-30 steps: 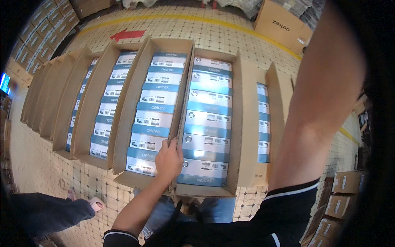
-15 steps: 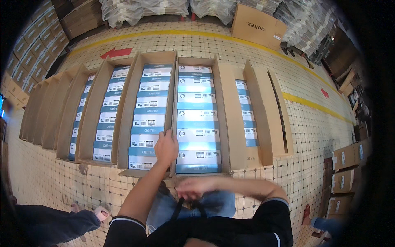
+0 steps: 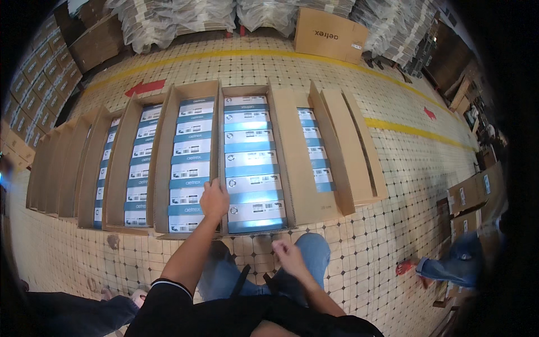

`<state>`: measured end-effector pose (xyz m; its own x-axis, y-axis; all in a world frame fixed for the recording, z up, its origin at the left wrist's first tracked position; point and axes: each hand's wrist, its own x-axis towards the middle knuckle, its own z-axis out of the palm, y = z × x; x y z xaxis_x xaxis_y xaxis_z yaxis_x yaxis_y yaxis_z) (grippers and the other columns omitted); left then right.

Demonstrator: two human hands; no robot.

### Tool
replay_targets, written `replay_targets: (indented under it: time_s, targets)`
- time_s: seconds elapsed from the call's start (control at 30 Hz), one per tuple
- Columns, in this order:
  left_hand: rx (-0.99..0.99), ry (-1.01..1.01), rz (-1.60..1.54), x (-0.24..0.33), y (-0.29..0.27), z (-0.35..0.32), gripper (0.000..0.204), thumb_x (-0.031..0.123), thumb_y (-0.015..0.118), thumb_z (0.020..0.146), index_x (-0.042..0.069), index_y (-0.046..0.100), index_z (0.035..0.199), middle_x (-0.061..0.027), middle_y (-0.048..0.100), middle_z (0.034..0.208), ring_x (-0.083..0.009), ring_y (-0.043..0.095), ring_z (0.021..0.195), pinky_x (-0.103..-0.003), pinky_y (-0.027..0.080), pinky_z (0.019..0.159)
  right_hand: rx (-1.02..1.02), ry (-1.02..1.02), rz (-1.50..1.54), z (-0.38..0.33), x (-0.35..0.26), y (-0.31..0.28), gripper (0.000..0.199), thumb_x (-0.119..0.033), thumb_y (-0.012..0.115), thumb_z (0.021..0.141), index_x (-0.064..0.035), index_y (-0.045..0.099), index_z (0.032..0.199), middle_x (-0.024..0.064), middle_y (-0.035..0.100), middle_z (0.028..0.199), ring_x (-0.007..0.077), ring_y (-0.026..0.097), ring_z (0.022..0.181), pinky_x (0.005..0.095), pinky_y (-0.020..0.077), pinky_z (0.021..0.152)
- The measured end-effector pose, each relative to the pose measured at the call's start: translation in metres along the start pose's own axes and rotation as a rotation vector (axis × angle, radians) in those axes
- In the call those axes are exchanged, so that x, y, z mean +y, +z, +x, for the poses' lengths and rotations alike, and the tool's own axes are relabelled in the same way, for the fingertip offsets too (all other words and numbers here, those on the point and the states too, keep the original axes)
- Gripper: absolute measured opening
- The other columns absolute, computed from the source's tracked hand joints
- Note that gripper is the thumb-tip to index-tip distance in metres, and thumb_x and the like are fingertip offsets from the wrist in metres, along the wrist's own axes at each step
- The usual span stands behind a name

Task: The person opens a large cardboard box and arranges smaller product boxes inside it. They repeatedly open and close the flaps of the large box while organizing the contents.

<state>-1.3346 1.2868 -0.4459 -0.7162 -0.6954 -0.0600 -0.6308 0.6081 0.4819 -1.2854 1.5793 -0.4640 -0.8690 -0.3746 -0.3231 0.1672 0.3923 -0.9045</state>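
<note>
Several long open cartons stand side by side on the floor in front of me, packed with rows of blue-and-white shoe boxes (image 3: 252, 163). My left hand (image 3: 215, 198) is closed at the upright cardboard wall (image 3: 220, 129) between two neighbouring cartons, fingers curled over its edge. Beside it, in the left one of the two, is another row of shoe boxes (image 3: 190, 171). Just short of the cartons' near ends, my right hand (image 3: 288, 256) hangs above my knee with its fingers curled in. Whatever it may hold is hidden.
Farther right, partly folded carton flaps (image 3: 295, 157) half cover a row of boxes. Plastic-wrapped pallets (image 3: 202, 17) and a large carton (image 3: 328, 36) line the far side. Stacked cartons (image 3: 466, 202) stand at right. Other people's legs (image 3: 455, 261) show at both sides.
My right hand has moved right and drawn back from the carton's near end. My left hand stays at the cardboard wall. The view has shifted, and the legs at right have come farther in.
</note>
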Motion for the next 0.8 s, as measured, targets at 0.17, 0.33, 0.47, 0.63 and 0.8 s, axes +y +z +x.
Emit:
replay_targets:
  time_s: [0.17,0.33,0.47,0.63,0.8]
  targets:
    - [0.033,0.014,0.026,-0.004,0.008,-0.004,0.038,0.032,0.053,0.096,0.01,0.058,0.126,-0.0195,0.058,0.116,-0.0424,0.062,0.101,-0.051,0.049,0.087,0.54,-0.4,-0.261,0.031,0.001,-0.083,0.017,-0.015,0.068,0.09,-0.0007,0.068,0.098,0.0141,0.067,0.087,0.0282,0.065,0.079,0.0362,0.0508,0.07]
    - [0.074,0.014,-0.022,-0.006,0.012,-0.004,0.041,0.031,0.056,0.094,0.009,0.058,0.128,-0.0188,0.059,0.123,-0.0411,0.061,0.107,-0.049,0.048,0.092,0.75,-0.642,-0.665,0.065,0.009,-0.173,0.037,-0.017,0.07,0.087,-0.0009,0.061,0.118,0.0213,0.06,0.116,0.0376,0.057,0.107,0.0438,0.0472,0.089]
    - [0.373,0.033,-0.036,0.039,0.018,-0.024,0.04,0.027,0.062,0.093,0.006,0.06,0.127,-0.021,0.057,0.131,-0.0393,0.058,0.115,-0.048,0.046,0.098,0.587,-0.58,-0.845,0.1,0.012,-0.223,0.06,-0.021,0.071,0.087,-0.0031,0.048,0.139,0.0244,0.052,0.132,0.0407,0.048,0.124,0.0478,0.0423,0.101]
    - [0.084,0.41,-0.325,0.165,0.095,-0.13,0.051,0.027,0.068,0.089,0.002,0.055,0.131,-0.0246,0.05,0.139,-0.0409,0.047,0.129,-0.048,0.039,0.108,0.267,-0.206,-0.822,0.119,0.018,-0.243,0.049,-0.027,0.048,0.102,-0.0101,0.039,0.147,0.0251,0.069,0.1,0.0435,0.068,0.084,0.0551,0.0524,0.074]
    - [-0.156,0.369,-0.046,0.191,0.163,-0.189,0.074,0.036,0.071,0.087,0.007,0.039,0.147,-0.028,0.037,0.149,-0.0444,0.037,0.138,-0.047,0.04,0.11,0.266,-0.224,-0.671,0.119,0.027,-0.244,0.046,-0.029,0.046,0.102,-0.0084,0.043,0.143,0.0253,0.067,0.112,0.044,0.066,0.096,0.0524,0.052,0.081]
